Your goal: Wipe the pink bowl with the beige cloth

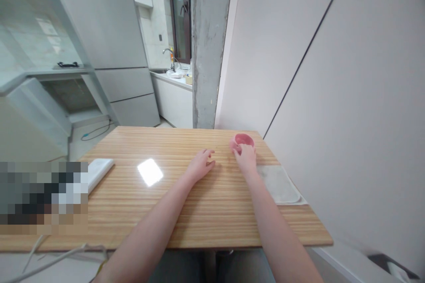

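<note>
At the far right part of the wooden table (172, 141) stands a round pink bowl (244, 138), its mouth facing up. My right hand (247, 159) is closed on its near rim, with the thumb on the left side; the hand hides the front of the bowl and some of my fingertips. Left of it, just above the tabletop, my left hand (200, 164) is open, fingers apart and curved toward the right, with nothing between them. A gap separates my left hand from the bowl.
A grey-white mat (282, 185) lies by my right forearm at the table's right edge. On the left lies a white flat object (100, 170) beside a blurred-out patch. White cables (71, 252) run along the front left. A pale wall (332, 119) borders the right side.
</note>
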Tool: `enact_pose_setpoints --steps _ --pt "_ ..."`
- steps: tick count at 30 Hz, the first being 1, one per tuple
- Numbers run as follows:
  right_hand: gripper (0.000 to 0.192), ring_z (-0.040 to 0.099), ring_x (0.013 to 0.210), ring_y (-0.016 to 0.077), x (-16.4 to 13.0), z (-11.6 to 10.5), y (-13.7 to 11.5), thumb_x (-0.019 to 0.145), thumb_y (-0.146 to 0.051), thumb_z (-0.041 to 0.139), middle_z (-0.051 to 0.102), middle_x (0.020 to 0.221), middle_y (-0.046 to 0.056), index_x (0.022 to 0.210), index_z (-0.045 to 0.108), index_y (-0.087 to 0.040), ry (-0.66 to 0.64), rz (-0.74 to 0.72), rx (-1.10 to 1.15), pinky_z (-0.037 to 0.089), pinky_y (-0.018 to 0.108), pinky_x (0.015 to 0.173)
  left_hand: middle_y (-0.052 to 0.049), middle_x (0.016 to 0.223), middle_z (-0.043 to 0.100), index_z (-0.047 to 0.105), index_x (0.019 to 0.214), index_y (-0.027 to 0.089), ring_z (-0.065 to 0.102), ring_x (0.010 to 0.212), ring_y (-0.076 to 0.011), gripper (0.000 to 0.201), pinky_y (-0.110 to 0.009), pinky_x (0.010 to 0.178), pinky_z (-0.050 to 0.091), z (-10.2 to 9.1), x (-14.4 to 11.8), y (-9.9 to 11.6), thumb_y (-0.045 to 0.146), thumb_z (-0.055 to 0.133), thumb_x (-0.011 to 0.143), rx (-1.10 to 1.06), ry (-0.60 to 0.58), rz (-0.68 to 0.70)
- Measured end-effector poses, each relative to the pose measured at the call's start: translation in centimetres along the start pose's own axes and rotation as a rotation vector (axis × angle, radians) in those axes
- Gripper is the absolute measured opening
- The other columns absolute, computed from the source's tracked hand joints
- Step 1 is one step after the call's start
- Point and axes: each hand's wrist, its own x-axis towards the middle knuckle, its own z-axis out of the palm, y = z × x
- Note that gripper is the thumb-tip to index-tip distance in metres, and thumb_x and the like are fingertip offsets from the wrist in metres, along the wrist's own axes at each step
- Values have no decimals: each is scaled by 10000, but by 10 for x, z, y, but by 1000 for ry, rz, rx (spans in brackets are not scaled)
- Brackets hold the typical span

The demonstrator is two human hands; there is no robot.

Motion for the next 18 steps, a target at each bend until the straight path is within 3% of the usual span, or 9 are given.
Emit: enact_pose_setpoints --steps 2,4,7,10,14,18 --pt "131 520 998 248 -5 9 -17 829 -267 514 643 976 111 863 601 -174 -43 -170 100 333 446 978 -101 1372 450 408 1325 209 379 1291 -237 583 -391 1080 321 -7 0 1 275 609 782 45 87 117" --pt "96 530 976 238 -13 15 -35 822 -246 537 649 958 97 864 597 -184 -80 -324 195 327 444 996 -93 1463 340 394 1334 217 217 1391 -259 653 -438 1146 221 -14 0 2 242 661 738 89 106 193" --pt "61 542 947 228 -26 17 -54 819 -233 555 649 907 71 845 595 -195 -133 -483 286 321 453 1017 -89 1306 499 555 1080 206 327 1336 -248 366 -462 1164 185 -24 -1 3 191 658 729 110 50 224" --pt "90 550 973 222 -32 13 -60 843 -247 523 637 946 77 869 595 -199 -139 -536 383 356 447 1005 -61 1033 607 556 830 210 474 1192 -230 132 -471 1160 182 -36 -4 2 219 656 744 118 6 224" --pt "259 511 1117 221 -31 12 -53 865 -270 476 574 1138 109 1107 538 -205 13 -411 484 396 412 992 -61 980 618 519 780 209 514 1084 -229 178 -436 1098 284 -65 -13 -19 288 672 737 159 185 70" --pt "217 553 996 202 -28 25 -47 857 -230 459 595 1024 97 1039 566 -176 -76 -363 470 456 364 899 -67 919 618 499 747 209 517 996 -249 192 -415 1023 338 -108 -31 -73 346 632 730 364 384 -208"
